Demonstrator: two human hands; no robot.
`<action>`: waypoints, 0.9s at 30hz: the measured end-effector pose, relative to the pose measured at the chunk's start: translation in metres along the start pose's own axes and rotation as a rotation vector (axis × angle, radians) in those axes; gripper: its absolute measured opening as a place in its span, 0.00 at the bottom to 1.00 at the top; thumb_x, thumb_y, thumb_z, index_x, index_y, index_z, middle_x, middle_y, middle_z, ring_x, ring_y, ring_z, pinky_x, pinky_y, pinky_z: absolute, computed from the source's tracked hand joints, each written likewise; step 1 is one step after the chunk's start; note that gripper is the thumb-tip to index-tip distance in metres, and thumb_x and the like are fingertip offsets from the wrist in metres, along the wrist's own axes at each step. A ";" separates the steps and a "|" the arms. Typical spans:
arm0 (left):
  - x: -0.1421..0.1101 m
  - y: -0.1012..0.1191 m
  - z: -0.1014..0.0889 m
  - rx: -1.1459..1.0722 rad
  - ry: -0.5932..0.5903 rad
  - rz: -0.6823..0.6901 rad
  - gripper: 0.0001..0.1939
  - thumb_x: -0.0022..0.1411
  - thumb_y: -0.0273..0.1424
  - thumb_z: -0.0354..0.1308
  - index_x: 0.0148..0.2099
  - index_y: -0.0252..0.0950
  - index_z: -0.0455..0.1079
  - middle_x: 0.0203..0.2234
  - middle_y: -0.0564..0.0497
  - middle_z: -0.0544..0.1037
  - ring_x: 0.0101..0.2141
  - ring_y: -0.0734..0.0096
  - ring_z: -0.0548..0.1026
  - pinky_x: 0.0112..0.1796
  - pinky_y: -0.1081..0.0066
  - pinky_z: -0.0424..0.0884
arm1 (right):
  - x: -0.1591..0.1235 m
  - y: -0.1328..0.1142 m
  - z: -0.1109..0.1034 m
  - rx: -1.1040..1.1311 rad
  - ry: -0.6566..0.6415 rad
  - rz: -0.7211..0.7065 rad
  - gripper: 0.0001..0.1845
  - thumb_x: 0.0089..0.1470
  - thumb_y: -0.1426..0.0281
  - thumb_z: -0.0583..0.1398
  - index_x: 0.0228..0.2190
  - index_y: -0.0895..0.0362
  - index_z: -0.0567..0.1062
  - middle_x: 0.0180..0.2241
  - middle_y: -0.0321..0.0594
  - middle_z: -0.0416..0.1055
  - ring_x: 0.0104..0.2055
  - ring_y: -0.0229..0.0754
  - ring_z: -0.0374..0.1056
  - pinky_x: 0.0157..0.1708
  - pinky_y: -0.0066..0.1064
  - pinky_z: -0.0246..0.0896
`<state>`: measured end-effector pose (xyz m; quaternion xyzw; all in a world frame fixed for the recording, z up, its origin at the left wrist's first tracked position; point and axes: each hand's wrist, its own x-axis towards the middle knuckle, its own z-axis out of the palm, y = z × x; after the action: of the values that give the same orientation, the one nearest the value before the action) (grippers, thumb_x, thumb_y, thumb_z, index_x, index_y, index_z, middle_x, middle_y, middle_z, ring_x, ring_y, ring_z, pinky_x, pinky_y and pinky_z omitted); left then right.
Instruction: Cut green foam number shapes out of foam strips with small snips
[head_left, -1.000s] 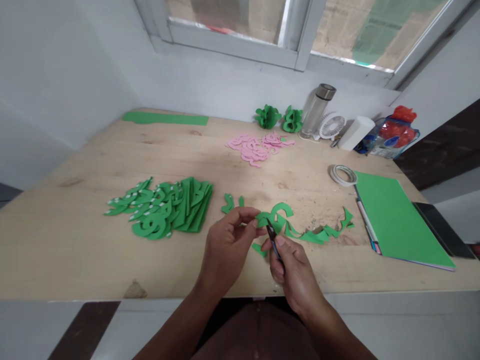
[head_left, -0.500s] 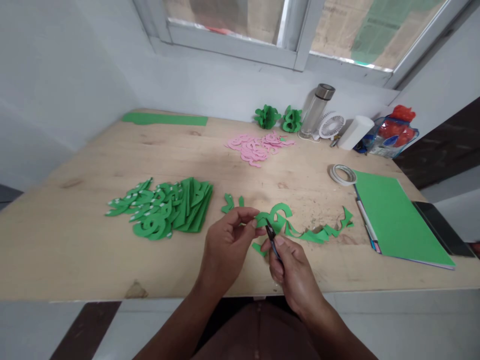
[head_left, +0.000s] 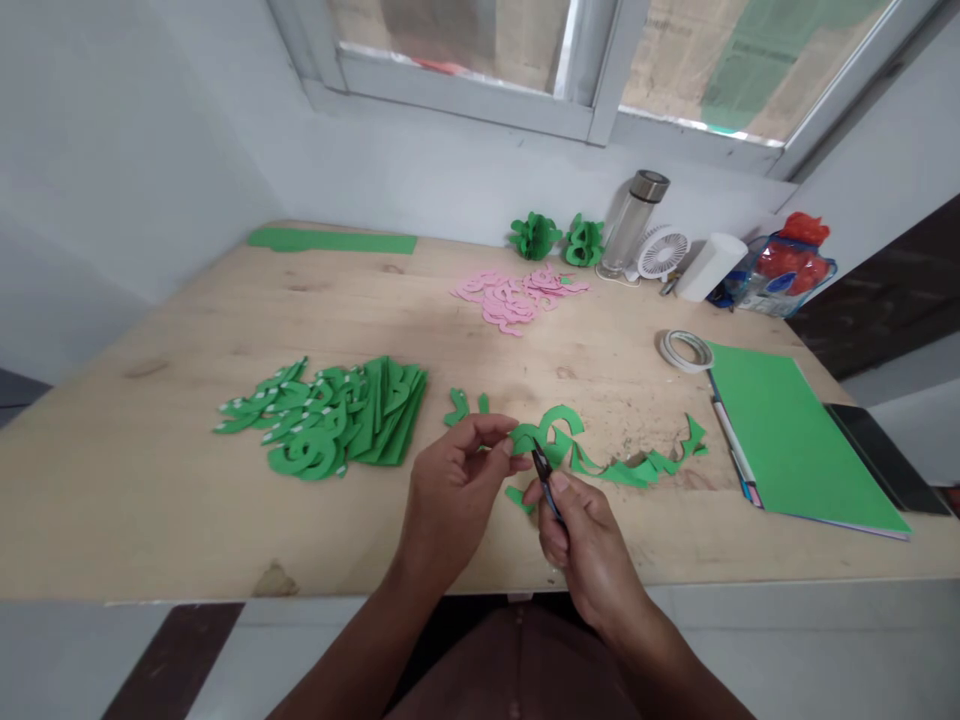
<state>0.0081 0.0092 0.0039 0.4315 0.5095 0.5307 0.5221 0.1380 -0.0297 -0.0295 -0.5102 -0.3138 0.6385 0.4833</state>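
My left hand (head_left: 457, 490) pinches a small green paper cut-out (head_left: 525, 436) between thumb and fingertips, just above the near edge of the wooden table (head_left: 225, 320). My right hand (head_left: 589, 545) is closed around small dark scissors (head_left: 543, 472), whose blades meet the green piece. A curled green shape (head_left: 562, 422) and jagged green offcuts (head_left: 649, 462) lie just beyond my hands. Two small green scraps (head_left: 459, 406) rest to the left of them.
A pile of green cut shapes (head_left: 330, 420) lies at the left. Pink cut-outs (head_left: 514, 295) sit mid-table. A tape roll (head_left: 685, 349), green notebook (head_left: 795, 435), bottle (head_left: 634, 222), small fan (head_left: 663, 251), two green paper flowers (head_left: 559, 237) and a green strip (head_left: 330, 240) lie further off.
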 end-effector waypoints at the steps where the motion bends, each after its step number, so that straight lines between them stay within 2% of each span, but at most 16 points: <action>1: 0.000 0.000 0.000 0.000 -0.001 -0.003 0.07 0.54 0.33 0.63 0.36 0.37 0.74 0.28 0.55 0.79 0.25 0.69 0.81 0.32 0.68 0.81 | 0.000 0.000 0.000 -0.002 0.000 0.001 0.27 0.52 0.45 0.62 0.26 0.58 0.74 0.12 0.23 0.50 0.15 0.30 0.39 0.16 0.26 0.33; 27: 0.000 -0.002 -0.001 0.021 -0.011 0.002 0.06 0.55 0.33 0.63 0.36 0.37 0.74 0.26 0.55 0.79 0.26 0.67 0.82 0.30 0.70 0.80 | 0.001 0.002 0.002 0.015 0.002 0.011 0.26 0.52 0.46 0.63 0.26 0.58 0.74 0.12 0.24 0.50 0.15 0.30 0.39 0.15 0.26 0.34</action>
<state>0.0071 0.0093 0.0016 0.4405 0.5116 0.5234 0.5199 0.1360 -0.0294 -0.0310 -0.5091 -0.3058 0.6429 0.4837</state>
